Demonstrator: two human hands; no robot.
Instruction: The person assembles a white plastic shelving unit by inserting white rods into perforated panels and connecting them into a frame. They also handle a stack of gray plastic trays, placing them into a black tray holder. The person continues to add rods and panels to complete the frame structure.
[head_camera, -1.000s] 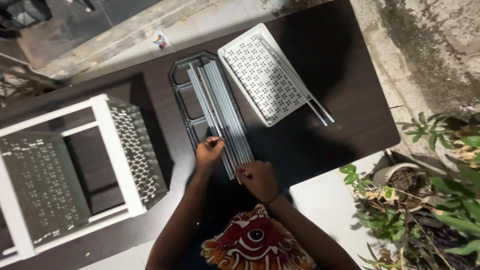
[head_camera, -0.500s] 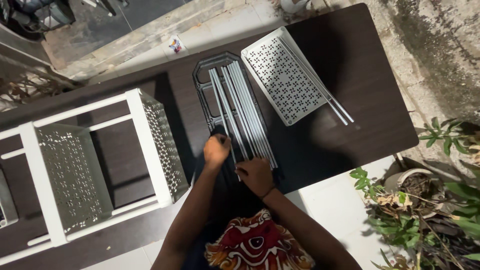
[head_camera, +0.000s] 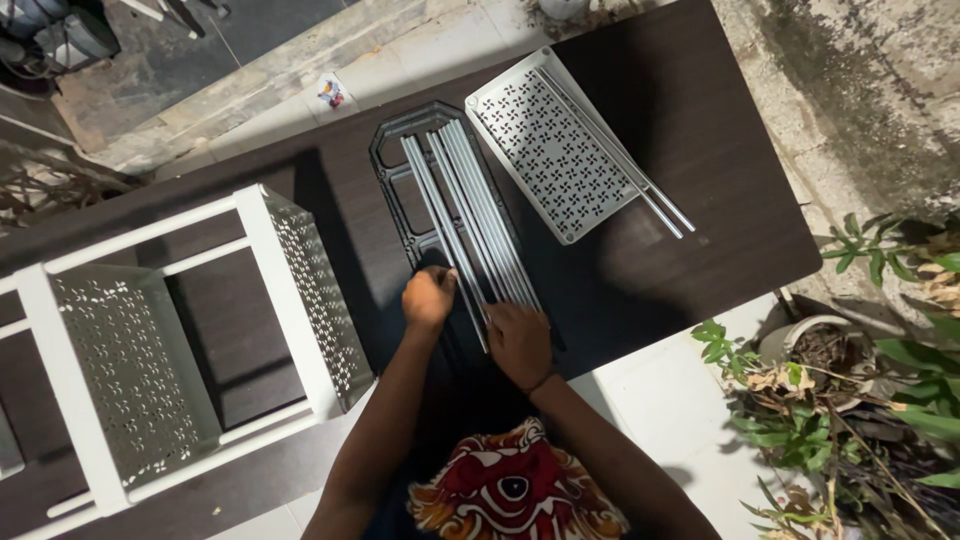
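Note:
Several long grey metal rods (head_camera: 478, 215) lie side by side on a dark plastic frame (head_camera: 400, 190) on the dark table (head_camera: 720, 200). My left hand (head_camera: 428, 297) is closed around the near end of one rod at the left of the bundle. My right hand (head_camera: 520, 345) rests flat on the near ends of the other rods, fingers pressing down on them. A white perforated shelf panel (head_camera: 555, 150) lies to the right of the rods, with two more rods (head_camera: 640, 190) along its right edge.
A white shelf rack (head_camera: 190, 340) with perforated panels lies on its side on the table's left part. Potted plants (head_camera: 850, 400) stand on the floor at the right. The table's near edge is by my body, tiled floor beyond.
The view has shifted, so everything sits further right and lower. My hands stay at the near ends of the rods, the left one now closed on a single rod.

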